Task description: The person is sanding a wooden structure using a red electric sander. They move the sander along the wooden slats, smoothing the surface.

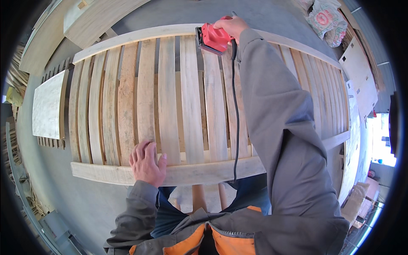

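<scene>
Slatted wooden frame (pixel 168 97): we see it spread beneath the right hand (pixel 233 27), extending both ways past the grip.
Pale panel (pixel 47 106): we find it well left of the grip, beyond the frame's end.
White sack (pixel 325 21): we note it well right of the grip.
Red sander (pixel 213 38): in the grip, at the far rail (pixel 136 37), tilted; we cannot tell whether it touches wood.
Right hand: we see fingers closed around the sander.
Left hand (pixel 148 165): left of the grip and nearer the body, we see it resting on the near rail (pixel 212 172), fingers loosely bent, unclenched.
Black cord (pixel 235 106): we trace it from beside the grip toward the body.
</scene>
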Motion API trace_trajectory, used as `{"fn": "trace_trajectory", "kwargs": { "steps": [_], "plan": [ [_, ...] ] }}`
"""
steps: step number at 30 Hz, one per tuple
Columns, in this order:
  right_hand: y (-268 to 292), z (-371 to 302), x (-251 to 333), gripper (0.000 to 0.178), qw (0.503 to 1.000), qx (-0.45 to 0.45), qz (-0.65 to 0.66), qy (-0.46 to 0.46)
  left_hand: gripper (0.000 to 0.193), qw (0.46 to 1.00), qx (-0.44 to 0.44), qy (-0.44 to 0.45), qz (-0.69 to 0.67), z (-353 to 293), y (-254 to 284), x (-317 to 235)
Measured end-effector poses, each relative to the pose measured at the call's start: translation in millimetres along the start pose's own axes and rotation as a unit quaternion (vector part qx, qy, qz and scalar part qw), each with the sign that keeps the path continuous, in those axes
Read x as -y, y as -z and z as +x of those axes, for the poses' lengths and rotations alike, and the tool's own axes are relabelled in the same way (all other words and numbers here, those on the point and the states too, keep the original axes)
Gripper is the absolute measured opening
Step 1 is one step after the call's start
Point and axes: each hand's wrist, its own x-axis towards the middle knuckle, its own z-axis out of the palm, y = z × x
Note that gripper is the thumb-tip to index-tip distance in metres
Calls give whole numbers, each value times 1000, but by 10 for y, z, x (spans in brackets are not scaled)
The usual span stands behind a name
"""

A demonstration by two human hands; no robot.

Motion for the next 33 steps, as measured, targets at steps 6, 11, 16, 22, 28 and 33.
{"fn": "trace_trajectory", "kwargs": {
  "steps": [6,11,16,22,28,33],
  "plan": [
    [-12,37,-192,64,1000,-6,4,-18,47,1000,16,12,-10,-2,-1,-27],
    [-5,-472,-50,68,1000,-22,-15,-9,46,1000,7,17,-13,-28,12,0],
    [-80,-874,-89,66,997,-38,-55,-25,46,1000,-6,18,-15,-55,-17,23],
    [-11,-1361,-253,77,996,-22,-78,-24,43,999,-32,7,-18,-74,-48,19],
    [-2,-1823,-431,80,997,-25,-74,-20,43,999,-29,5,-27,-63,-54,32],
    [-54,-2105,-519,80,997,-37,-72,-14,42,999,-29,15,-35,-87,-28,35]
  ]
}}
